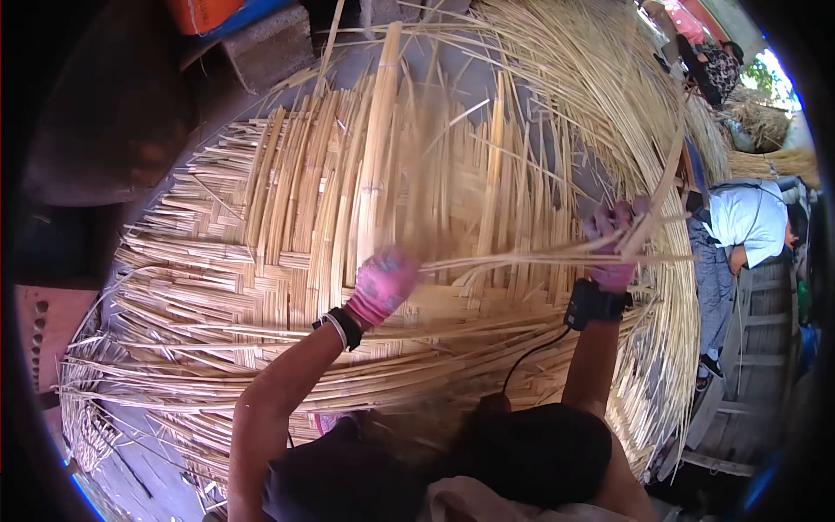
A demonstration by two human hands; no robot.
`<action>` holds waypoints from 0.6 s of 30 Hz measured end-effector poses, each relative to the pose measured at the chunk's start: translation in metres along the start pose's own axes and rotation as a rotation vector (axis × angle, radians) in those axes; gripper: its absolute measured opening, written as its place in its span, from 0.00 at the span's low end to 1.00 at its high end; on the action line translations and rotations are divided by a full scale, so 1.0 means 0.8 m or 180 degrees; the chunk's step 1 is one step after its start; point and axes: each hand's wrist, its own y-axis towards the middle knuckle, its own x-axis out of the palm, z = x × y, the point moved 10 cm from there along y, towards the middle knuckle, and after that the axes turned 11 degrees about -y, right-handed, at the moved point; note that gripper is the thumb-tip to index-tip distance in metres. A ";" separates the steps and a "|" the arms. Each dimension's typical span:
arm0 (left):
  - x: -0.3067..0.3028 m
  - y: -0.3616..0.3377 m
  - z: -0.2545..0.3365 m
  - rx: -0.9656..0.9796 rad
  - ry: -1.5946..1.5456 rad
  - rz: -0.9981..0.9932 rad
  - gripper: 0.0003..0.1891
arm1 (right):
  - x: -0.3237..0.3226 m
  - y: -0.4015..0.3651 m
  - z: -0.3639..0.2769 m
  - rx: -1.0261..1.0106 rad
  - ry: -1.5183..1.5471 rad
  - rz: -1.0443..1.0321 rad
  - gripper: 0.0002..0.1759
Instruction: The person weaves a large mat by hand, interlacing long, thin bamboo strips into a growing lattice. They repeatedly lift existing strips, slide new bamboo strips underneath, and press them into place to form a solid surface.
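A partly woven mat of split reeds (300,244) spreads over the floor in front of me, with long reed ends standing out at its edges. My left hand (385,285), in a pink patterned glove, is closed in a fist above the mat's middle. From it a thin bundle of reed strips (513,259) runs across to the right, partly smeared by motion. My right hand (611,244), also gloved in pink, has its fingers curled around the other end of those strips. A broad split reed (376,157) lies lengthwise on the weave just beyond my left hand.
Long loose reeds (600,78) sweep around the far right side. Concrete blocks (270,48) stand at the far left, and a brick (54,326) lies at the left edge. A person in a light shirt (748,222) is at the right, near a wooden ladder-like frame (761,348).
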 end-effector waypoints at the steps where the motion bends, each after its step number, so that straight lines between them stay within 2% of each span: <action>1: 0.000 -0.001 -0.001 0.0016 0.0033 0.0042 0.09 | -0.031 -0.017 0.005 0.0074 -0.0247 0.0682 0.14; 3: 0.006 0.003 -0.001 -0.0135 0.0316 -0.0159 0.08 | -0.079 -0.054 0.006 0.0178 -0.0436 0.1699 0.13; 4: 0.011 0.003 -0.012 -0.0499 0.0287 -0.0373 0.08 | -0.102 -0.057 0.011 0.0204 -0.0361 0.2023 0.13; 5: 0.005 0.000 -0.002 -0.0132 0.0373 -0.0106 0.07 | -0.126 -0.066 0.019 0.0254 -0.0285 0.2374 0.14; 6: 0.001 0.000 -0.001 -0.0141 0.0260 -0.0028 0.06 | -0.146 -0.085 0.028 0.0317 -0.0209 0.2724 0.14; 9: -0.001 0.006 -0.004 -0.0173 0.0209 0.0087 0.06 | -0.214 -0.146 0.037 0.0343 -0.0162 0.3138 0.18; 12: 0.011 0.013 -0.007 -0.0199 0.0110 -0.0078 0.08 | -0.138 -0.123 -0.003 -0.0084 0.0075 0.1171 0.20; 13: 0.017 0.016 -0.007 -0.0206 0.0002 -0.0197 0.08 | -0.148 -0.138 -0.014 0.0170 -0.0467 0.1410 0.18; 15: 0.042 0.019 -0.027 -0.0299 0.0160 -0.0420 0.10 | -0.109 -0.108 -0.023 0.0127 -0.0595 0.1210 0.17; 18: 0.112 0.013 -0.052 -0.0985 0.0551 -0.1958 0.11 | -0.055 -0.056 0.000 0.0625 -0.0739 0.1894 0.22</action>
